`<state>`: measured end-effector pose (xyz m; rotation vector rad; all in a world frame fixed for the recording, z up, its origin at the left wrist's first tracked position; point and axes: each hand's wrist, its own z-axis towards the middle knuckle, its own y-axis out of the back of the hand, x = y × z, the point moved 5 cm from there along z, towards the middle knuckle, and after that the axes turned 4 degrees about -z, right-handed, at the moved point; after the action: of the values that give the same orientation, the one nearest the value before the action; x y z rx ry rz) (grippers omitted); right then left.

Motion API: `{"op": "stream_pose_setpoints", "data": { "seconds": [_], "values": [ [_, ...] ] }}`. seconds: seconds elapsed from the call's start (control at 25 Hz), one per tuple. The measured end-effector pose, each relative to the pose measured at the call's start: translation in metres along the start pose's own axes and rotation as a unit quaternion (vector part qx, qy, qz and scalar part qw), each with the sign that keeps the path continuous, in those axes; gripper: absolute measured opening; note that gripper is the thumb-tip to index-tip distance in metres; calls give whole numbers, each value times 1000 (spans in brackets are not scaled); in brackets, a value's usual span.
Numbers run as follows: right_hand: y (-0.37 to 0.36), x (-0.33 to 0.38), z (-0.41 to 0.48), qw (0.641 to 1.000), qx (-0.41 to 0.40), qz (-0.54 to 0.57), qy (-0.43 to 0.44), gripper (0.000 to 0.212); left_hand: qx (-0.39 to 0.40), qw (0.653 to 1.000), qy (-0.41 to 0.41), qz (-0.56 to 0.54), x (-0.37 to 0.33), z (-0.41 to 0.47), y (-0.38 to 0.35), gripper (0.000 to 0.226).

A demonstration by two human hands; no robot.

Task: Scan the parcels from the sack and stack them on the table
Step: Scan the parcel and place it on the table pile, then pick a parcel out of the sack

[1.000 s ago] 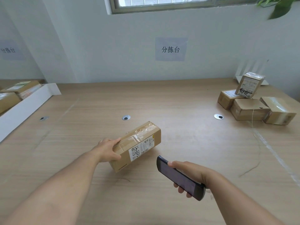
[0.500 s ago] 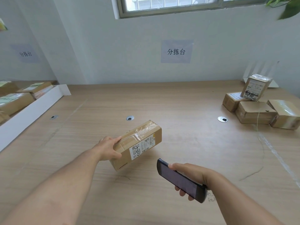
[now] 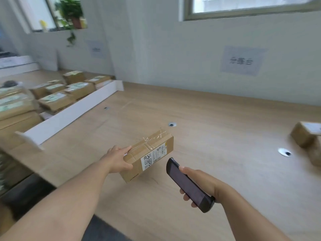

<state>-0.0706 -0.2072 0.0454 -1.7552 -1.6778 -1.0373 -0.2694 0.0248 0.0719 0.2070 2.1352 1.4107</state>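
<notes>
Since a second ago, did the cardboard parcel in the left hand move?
Yes, leftward. The cardboard parcel in the left hand had the round table grommet beyond its left half before; now the grommet lies beyond its right end.

— Anything legible on the parcel (image 3: 156, 141)?
— Its white shipping label (image 3: 152, 156) carries black handwriting that starts "24-"; the remaining digits are a scrawl. The fine print above it is too small. A short printed code (image 3: 133, 177) runs upside down on the cardboard below the label; I can't make it out.
— And the wall sign (image 3: 241, 60) above the table's (image 3: 217, 153) far edge?
— Three Chinese characters, blurred. The first looks like 分 and the last like 台; the middle one is unreadable.
— The smaller sign (image 3: 96, 49) further left?
— Only a smear.
— The stacked parcels (image 3: 55, 100) off the table's left edge?
— White and greenish labels, none readable.
</notes>
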Motion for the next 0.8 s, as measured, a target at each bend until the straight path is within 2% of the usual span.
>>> {"op": "stream_pose_setpoints", "data": {
  "seconds": [0.2,0.4,0.6,0.8],
  "values": [
    [-70,43,36,993,106,-50,25,55,-62,993,105,-7,84,-60,25,88],
    [-166,80,67,975,192,-106,46,73,-94,975,202,-18,188,-121,51,91],
    [-287,137,92,952,254,-150,76,71,-129,958,249,-52,294,-176,92,93],
    [-422,198,110,928,321,-176,72,74,-206,931,293,-73,408,-234,162,95]
  ]
}}
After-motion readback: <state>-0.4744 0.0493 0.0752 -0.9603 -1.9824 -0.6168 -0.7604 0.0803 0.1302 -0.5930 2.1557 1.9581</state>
